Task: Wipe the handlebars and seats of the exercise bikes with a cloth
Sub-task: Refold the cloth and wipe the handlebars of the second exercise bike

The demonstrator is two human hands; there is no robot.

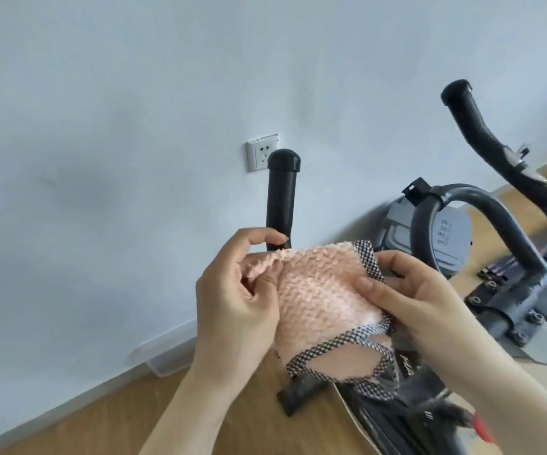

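Note:
A fluffy pink cloth [324, 290] with a black-and-white checked border is stretched between both hands in the middle of the view. My left hand [236, 310] pinches its left edge; my right hand [420, 300] grips its right edge with the thumb on top. Directly behind the cloth rises the bike's left handlebar grip [282, 192], black and upright. The right handlebar grip [472, 126] curves up at the far right, joined by a looped centre bar [469, 205]. The cloth is held just in front of the left grip; contact cannot be told. No seat is visible.
The bike frame [383, 418] and its stem clamp [511, 310] sit below and right of my hands. A grey console or flywheel housing [446, 238] lies behind the bars. A wall socket [260, 154] is on the pale wall. A clear plastic lid [164, 353] leans at the skirting on wooden floor.

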